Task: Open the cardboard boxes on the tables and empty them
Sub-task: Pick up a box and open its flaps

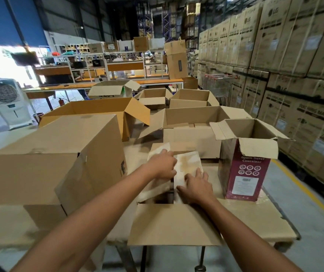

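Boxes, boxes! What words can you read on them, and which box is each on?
"Space Saver Container": maroon box.
"LG": stacked cartons on the right.
"...HING MACHINE", start blurred: lower carton in that stack.
White label on the maroon box: too small to read.
Print on the big closed box: too blurred to read.

Just right of my fingers, the maroon box on the desk read "Space Saver Container" in pale letters. The white label lower on it bore a barcode and print too small to read. Farther right and beyond, the stacked cartons carried "LG" logos. One nearer carton showed "WASHING MACHINE", its first letters blurred. Ahead, print on an open box was unreadable.
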Tool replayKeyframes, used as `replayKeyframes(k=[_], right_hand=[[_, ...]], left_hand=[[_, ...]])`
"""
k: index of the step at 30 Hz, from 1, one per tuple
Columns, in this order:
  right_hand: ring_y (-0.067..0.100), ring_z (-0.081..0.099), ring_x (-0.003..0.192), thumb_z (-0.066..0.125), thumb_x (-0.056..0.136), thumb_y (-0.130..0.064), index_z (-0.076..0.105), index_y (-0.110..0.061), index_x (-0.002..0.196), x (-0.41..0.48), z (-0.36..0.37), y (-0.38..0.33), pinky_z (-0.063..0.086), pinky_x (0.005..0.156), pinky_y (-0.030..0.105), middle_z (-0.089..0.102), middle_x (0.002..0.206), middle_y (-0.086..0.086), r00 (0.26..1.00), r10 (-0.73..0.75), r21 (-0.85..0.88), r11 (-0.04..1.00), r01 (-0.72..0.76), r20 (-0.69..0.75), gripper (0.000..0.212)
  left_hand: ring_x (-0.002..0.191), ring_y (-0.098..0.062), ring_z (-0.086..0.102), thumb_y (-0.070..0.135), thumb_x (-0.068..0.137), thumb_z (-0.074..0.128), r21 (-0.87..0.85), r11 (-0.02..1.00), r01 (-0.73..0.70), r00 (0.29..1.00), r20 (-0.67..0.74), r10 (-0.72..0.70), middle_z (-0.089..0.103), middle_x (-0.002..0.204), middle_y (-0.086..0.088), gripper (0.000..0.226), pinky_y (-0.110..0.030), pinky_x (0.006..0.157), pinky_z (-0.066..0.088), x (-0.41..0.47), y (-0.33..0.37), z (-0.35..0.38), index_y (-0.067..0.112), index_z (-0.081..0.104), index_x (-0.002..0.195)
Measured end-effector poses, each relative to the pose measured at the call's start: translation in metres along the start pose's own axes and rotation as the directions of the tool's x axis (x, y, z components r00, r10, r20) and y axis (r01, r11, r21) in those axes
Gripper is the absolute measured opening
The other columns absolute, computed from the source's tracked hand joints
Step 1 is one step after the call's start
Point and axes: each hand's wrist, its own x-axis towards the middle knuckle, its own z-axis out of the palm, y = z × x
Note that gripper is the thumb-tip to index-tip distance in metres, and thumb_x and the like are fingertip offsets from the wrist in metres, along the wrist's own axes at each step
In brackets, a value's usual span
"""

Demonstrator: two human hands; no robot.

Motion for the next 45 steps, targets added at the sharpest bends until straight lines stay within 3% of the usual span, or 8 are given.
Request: replayKeyframes(k=[4, 9, 16, 20, 29, 35, 39, 45], right_hand=[[0.041, 0.015, 0.146, 0.053, 0.088, -0.066, 0.047, -0.021, 0.139, 0.001, -0.003, 0.0, 0.035, 0.11, 0.055, 0.013, 0.163, 0.019, 1.0, 0.016, 0.019, 1.0, -0.016, -0.016, 0.068], [0.043, 0.019, 0.144, 0.054, 0.089, -0.066, 0.048, -0.02, 0.136, 0.001, -0.004, -0.001, 0.039, 0.106, 0.054, 0.01, 0.164, 0.019, 0.999, 0.038, 0.027, 0.999, -0.038, -0.007, 0.066], [0.042, 0.027, 0.139, 0.054, 0.089, -0.066, 0.048, -0.019, 0.137, 0.002, -0.003, -0.001, 0.042, 0.102, 0.051, 0.014, 0.163, 0.02, 0.999, 0.038, 0.052, 0.998, -0.037, -0.027, 0.067], [0.043, 0.024, 0.14, 0.047, 0.086, -0.077, 0.044, -0.02, 0.141, 0.004, -0.003, -0.004, 0.039, 0.103, 0.056, 0.013, 0.163, 0.02, 0.999, 0.046, 0.012, 0.999, -0.046, -0.014, 0.079], [0.052, -0.008, 0.148, 0.06, 0.067, -0.086, 0.017, -0.022, 0.158, 0.003, 0.007, -0.032, 0.001, 0.106, 0.08, -0.008, 0.165, 0.023, 0.975, 0.202, -0.21, 0.961, -0.179, 0.093, 0.118], [0.05, 0.02, 0.144, 0.06, 0.075, -0.072, 0.027, -0.024, 0.152, 0.002, -0.009, -0.04, 0.025, 0.111, 0.069, 0.018, 0.163, 0.018, 0.973, 0.168, 0.089, 0.979, -0.184, 0.161, 0.097], [0.031, 0.063, 0.094, 0.057, 0.087, -0.033, 0.057, -0.003, 0.122, 0.013, -0.064, -0.038, 0.059, 0.079, 0.044, 0.064, 0.112, 0.015, 0.979, 0.164, 0.636, 0.745, -0.202, 0.119, 0.046], [0.028, 0.063, 0.091, 0.052, 0.09, -0.007, 0.058, -0.009, 0.091, 0.026, -0.12, -0.01, 0.052, 0.073, 0.035, 0.066, 0.103, 0.011, 0.989, 0.136, 0.146, 0.981, -0.127, -0.054, 0.006]], left_hand=[[0.079, -0.022, 0.06, 0.014, 0.091, 0.058, 0.11, 0.987, 0.119, 0.991, 0.051, -0.125, 0.061, 0.089, -0.006, 0.011, -0.036, 0.075, 0.059, 0.0, -0.01, -0.055, 0.011, 0.063, 0.1], [0.092, -0.021, 0.061, 0.015, 0.096, 0.055, 0.23, 0.941, 0.249, 0.943, 0.165, -0.29, 0.059, 0.104, -0.005, 0.028, -0.034, 0.086, 0.056, -0.005, -0.043, -0.059, 0.008, 0.061, 0.122], [0.113, -0.034, 0.061, 0.055, 0.099, 0.046, -0.425, 0.674, 0.604, 0.778, 0.5, -0.381, 0.061, 0.129, -0.012, 0.054, -0.047, 0.093, 0.052, -0.023, -0.07, 0.044, 0.011, 0.057, 0.129], [0.107, -0.037, 0.061, 0.025, 0.096, 0.048, -0.688, 0.415, 0.596, 0.765, 0.328, -0.555, 0.061, 0.123, -0.02, 0.038, -0.034, 0.084, 0.05, -0.027, -0.05, 0.087, 0.002, 0.054, 0.126], [0.092, -0.031, 0.061, 0.015, 0.097, 0.045, -0.562, 0.538, 0.628, 0.735, 0.203, -0.647, 0.061, 0.104, -0.011, 0.015, -0.034, 0.072, 0.049, -0.026, -0.041, 0.088, 0.008, 0.054, 0.107], [0.112, -0.038, 0.061, 0.012, 0.1, 0.045, -0.483, 0.584, 0.652, 0.723, 0.164, -0.671, 0.061, 0.126, -0.02, 0.027, -0.037, 0.081, 0.051, -0.034, -0.055, 0.099, 0.002, 0.057, 0.121], [0.119, -0.036, 0.059, 0.008, 0.1, 0.043, -0.473, 0.575, 0.667, 0.711, 0.173, -0.682, 0.059, 0.132, -0.019, 0.028, -0.037, 0.088, 0.05, -0.036, -0.074, 0.107, 0.003, 0.056, 0.125], [0.117, -0.035, 0.061, 0.009, 0.1, 0.043, -0.487, 0.552, 0.677, 0.688, 0.154, -0.709, 0.062, 0.13, -0.017, 0.031, -0.038, 0.089, 0.05, -0.032, -0.092, 0.105, 0.005, 0.059, 0.127]])
